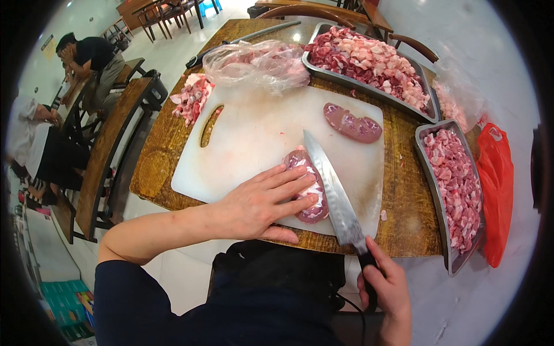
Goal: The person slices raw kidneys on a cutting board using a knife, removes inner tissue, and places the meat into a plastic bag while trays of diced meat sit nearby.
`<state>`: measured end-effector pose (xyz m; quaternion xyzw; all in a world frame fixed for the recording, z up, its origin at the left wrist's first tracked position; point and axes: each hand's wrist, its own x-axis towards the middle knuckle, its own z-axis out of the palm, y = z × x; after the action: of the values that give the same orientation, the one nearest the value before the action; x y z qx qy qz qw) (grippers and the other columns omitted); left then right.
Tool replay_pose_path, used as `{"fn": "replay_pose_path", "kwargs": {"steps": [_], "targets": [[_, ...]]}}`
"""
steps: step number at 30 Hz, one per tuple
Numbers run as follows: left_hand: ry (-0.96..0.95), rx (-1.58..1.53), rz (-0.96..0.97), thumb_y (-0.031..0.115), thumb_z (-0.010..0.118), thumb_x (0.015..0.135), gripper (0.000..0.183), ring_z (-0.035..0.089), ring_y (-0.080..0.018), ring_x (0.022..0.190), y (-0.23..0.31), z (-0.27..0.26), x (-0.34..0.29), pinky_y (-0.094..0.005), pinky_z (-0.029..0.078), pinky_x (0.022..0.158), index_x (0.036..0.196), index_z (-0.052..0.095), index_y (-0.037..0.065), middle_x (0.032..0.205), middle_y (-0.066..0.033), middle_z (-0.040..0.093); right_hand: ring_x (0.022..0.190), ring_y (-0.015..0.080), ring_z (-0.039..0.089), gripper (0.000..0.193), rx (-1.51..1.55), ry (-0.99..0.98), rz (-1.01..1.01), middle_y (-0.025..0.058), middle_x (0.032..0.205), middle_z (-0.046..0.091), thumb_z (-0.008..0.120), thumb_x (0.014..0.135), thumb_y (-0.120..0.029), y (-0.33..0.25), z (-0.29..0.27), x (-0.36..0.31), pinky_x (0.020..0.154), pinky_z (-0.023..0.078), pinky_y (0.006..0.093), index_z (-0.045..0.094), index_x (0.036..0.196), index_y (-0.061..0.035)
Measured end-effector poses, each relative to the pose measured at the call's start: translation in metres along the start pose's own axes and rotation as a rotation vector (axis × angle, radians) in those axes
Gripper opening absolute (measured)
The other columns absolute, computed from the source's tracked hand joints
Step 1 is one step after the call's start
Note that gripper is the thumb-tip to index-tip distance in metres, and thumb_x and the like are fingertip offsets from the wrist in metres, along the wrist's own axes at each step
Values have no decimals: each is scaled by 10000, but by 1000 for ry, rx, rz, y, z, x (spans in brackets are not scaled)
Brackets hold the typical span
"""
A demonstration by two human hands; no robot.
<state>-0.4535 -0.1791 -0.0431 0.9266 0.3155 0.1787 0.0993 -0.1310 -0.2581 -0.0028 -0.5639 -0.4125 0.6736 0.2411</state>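
Head view: wooden bench (156,167), bearing one white cutting board (242,118).
Left hand (254,205): fingers extended, grasping nothing, laid flat over the near meat piece (313,217).
Right hand (389,282): fingers grasping the knife (334,196) by its black handle; blade pointing far, just right of the near meat piece.
Near meat piece: on the board's near half.
Far meat piece (353,124): on the board, far right.
Far tray (369,93): metal, heaped with chopped meat (369,60).
Red bag (496,196): right side.
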Motion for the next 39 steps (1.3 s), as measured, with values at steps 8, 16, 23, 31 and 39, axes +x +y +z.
{"fn": "replay_pose_path", "kwargs": {"steps": [8,16,23,31,39], "targets": [[13,-12,9,589,677,825,803,364,-389,1417,-1,-2,1,-515,350,1119,1420,484,85,1518,-191,394,487,102,543,540,-94,35,38,50,697,593,544,971,-65,-16,7,5,457,439,251,433,1497,-114],[-8,32,-10,579,684,819,795,390,-377,1396,0,-4,2,-503,370,1107,1381,501,47,1492,-177,429,516,91,539,529,-139,-5,31,30,690,561,533,989,-86,-27,21,27,472,441,247,433,1503,-161],[1,14,-10,606,681,806,830,389,-363,1408,0,-2,1,-488,365,1122,1417,491,78,1509,-165,422,478,115,529,555,-159,13,-7,57,663,582,495,947,-11,15,-4,-16,445,435,254,436,1492,-99],[1,-6,-7,601,687,799,836,412,-366,1391,-1,-5,3,-461,381,1119,1405,502,55,1494,-187,437,501,77,520,518,-116,-27,35,20,676,562,528,982,-82,-37,27,35,471,437,237,457,1489,-159],[10,12,6,596,682,807,806,439,-347,1379,-2,-3,2,-448,397,1109,1385,525,56,1469,-168,476,488,97,527,539,-177,-38,48,50,674,581,503,960,-29,-2,6,-2,463,435,238,443,1489,-110]]}}
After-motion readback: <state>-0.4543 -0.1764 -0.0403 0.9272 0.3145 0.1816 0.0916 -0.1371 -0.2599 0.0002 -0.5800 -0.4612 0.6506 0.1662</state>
